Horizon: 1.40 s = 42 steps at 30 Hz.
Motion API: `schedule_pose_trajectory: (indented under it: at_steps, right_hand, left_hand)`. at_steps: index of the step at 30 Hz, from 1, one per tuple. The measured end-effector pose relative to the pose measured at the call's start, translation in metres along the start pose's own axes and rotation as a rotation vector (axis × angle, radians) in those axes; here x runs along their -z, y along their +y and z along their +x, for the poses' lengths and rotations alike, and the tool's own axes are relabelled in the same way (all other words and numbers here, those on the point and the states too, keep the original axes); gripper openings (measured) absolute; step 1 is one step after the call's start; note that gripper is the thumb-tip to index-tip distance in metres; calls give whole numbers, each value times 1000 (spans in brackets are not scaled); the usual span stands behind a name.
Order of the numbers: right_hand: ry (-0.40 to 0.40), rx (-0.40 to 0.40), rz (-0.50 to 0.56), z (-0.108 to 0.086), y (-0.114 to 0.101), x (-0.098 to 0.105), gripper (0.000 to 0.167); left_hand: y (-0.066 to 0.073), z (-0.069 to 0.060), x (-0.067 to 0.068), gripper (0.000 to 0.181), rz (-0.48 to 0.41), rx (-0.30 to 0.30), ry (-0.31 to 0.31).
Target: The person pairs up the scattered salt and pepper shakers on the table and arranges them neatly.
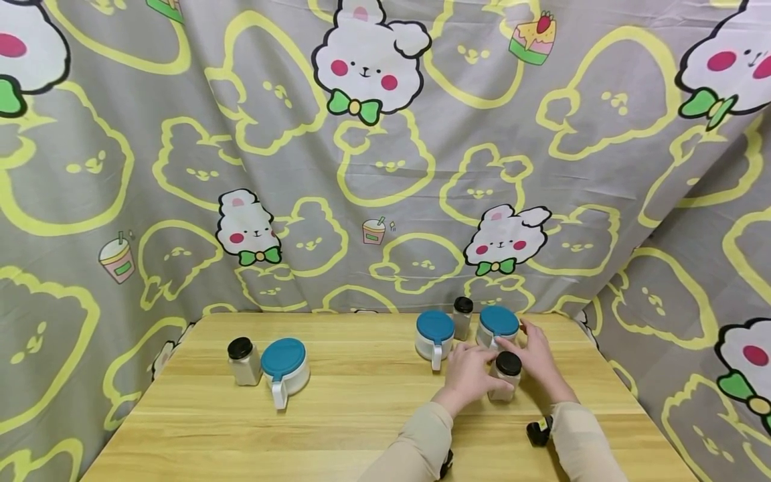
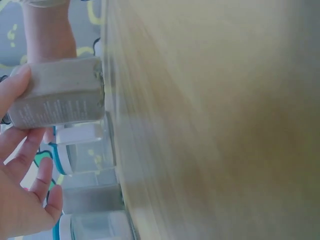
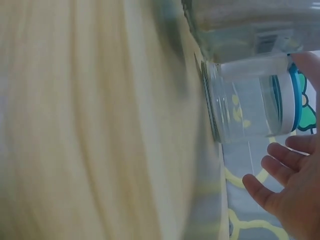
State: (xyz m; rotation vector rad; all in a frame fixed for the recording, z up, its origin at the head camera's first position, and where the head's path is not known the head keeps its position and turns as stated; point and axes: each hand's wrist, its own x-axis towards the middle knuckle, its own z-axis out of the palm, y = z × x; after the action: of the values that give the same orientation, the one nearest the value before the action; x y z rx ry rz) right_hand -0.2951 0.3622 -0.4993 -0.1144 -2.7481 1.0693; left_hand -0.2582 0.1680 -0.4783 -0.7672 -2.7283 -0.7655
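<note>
Left hand [image 1: 471,376] pinches black-lidded, square-sided clear jar [image 1: 503,390], just in front of rightmost blue-lidded, white-handled round jar [image 1: 498,320]. Right hand [image 1: 539,356] at latter's right, fingers spread, contact unclear. Step, judged: positioning. Next move calls for keeping square jar upright.

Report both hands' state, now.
Left hand: holding a square black-lidded jar.
Right hand: open; whether it touches that jar can't be told.
</note>
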Motion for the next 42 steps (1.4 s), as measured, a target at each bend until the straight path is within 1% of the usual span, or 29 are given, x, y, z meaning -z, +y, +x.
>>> schedule_pose_trajectory:
  at_steps: [6, 11, 16, 23, 28, 32, 36, 42]
  right_hand:
    - [0, -29, 2, 3, -6, -5, 103]
    - [7, -32, -13, 6, -9, -9, 106]
    - [51, -13, -28, 9, -11, -16, 106]
    - [109, -56, -40, 9, -17, -21, 108]
    - [136, -51, -42, 8, -21, -24, 106]
    - [130, -55, -25, 6, -24, -22, 103]
    - [113, -71, -6, 5, -25, -21, 101]
    - [109, -69, 22, 5, -22, -19, 98]
  left_hand:
    - [-2, -4, 4, 63, -44, 42, 2]
    - [-5, -8, 8, 65, -58, 39, 13]
    - [-8, -11, 10, 64, -74, 34, 19]
    - [-10, -16, 12, 61, -84, 37, 26]
    - [-11, -18, 14, 60, -77, 39, 48]
    - [-12, -20, 16, 58, -74, 39, 66]
    - [-16, -21, 18, 57, -98, 34, 73]
    - [-21, -25, 22, 58, -121, 25, 44]
